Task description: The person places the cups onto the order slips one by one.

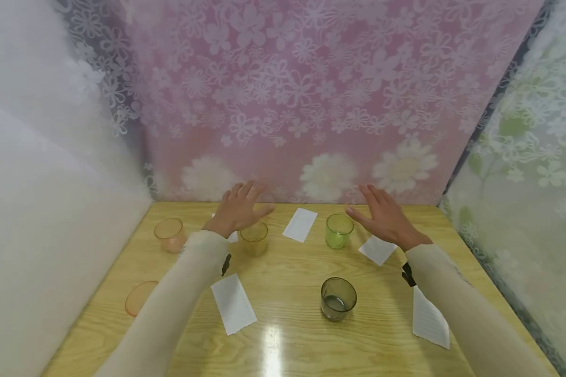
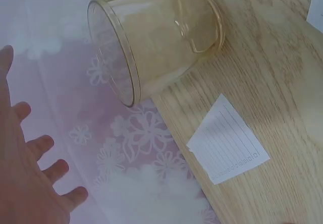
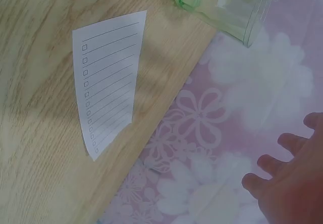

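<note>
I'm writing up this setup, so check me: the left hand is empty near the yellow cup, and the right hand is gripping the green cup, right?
Not quite: the right hand isn't gripping the green cup; it is empty too, beside that cup, as the head view shows. The left hand is indeed empty near the yellow cup.

Working remotely, I am holding my left arm (image 1: 176, 303) and right arm (image 1: 457, 298) stretched forward, both slanting inward. My left hand (image 1: 238, 210) and right hand (image 1: 383, 217) are hovering well apart, backs facing the head view. Their fingers (image 1: 243, 190) are extending, loosely parted; the thumbs (image 1: 263, 211) are pointing inward.
</note>
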`<state>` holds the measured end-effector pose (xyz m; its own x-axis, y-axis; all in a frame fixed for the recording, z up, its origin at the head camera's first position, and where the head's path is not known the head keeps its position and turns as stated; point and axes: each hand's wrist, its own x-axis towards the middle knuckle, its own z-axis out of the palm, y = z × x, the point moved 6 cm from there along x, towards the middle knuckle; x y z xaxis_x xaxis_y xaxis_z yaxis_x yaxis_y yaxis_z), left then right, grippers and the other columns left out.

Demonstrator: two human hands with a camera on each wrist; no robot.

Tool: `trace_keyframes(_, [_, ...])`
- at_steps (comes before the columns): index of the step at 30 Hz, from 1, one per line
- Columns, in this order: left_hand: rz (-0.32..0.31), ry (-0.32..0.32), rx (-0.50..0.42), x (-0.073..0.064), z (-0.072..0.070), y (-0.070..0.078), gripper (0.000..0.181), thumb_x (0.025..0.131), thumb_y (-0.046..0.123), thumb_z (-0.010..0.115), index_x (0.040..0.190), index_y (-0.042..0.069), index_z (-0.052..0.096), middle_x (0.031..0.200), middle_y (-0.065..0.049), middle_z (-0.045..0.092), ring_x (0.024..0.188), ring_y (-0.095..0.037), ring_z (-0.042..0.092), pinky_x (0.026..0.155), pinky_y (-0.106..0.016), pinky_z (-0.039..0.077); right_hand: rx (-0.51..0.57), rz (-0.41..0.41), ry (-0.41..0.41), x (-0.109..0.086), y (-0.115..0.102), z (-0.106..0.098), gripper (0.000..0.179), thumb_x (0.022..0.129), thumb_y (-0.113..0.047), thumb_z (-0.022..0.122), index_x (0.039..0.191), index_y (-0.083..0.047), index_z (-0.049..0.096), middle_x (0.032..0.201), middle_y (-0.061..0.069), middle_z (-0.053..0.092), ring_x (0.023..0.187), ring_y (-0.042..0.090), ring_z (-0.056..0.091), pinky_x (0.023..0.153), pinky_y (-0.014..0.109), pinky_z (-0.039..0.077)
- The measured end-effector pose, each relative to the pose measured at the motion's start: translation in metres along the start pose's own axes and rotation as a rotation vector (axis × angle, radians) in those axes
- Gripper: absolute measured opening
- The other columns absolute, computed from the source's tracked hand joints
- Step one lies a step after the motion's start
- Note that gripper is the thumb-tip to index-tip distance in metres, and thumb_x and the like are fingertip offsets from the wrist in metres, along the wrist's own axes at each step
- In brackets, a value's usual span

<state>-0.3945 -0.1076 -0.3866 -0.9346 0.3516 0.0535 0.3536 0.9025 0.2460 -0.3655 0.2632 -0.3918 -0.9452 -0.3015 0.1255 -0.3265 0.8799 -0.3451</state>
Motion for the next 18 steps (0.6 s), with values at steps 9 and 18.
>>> trace_keyframes(9, [0.11,-0.007,0.007,-0.001,0.007,0.028,0.081,0.108,0.071,0.046,0.174,0.028,0.028,0.181,-0.009,0.025,0.168,-0.04,0.02,0.135,-0.063,0.019,0.006,-0.024,0.023,-0.015,0.005,0.002,0.097,0.109,-0.066,0.051,0.178,-0.017,0.003,0.184,0.019,0.005,0.167,0.052,0.01,0.131,0.074,0.009])
trace_keyframes(18, [0.199,-0.01,0.008,-0.005,0.015,0.047,0.079,0.109,0.071,0.047,0.174,0.031,0.028,0.18,-0.008,0.026,0.167,-0.037,0.023,0.131,-0.066,0.028,0.02,-0.005,0.002,-0.03,0.008,0.006,0.096,0.109,-0.065,0.052,0.178,-0.019,0.002,0.183,0.02,0.007,0.167,0.052,0.01,0.128,0.079,0.013])
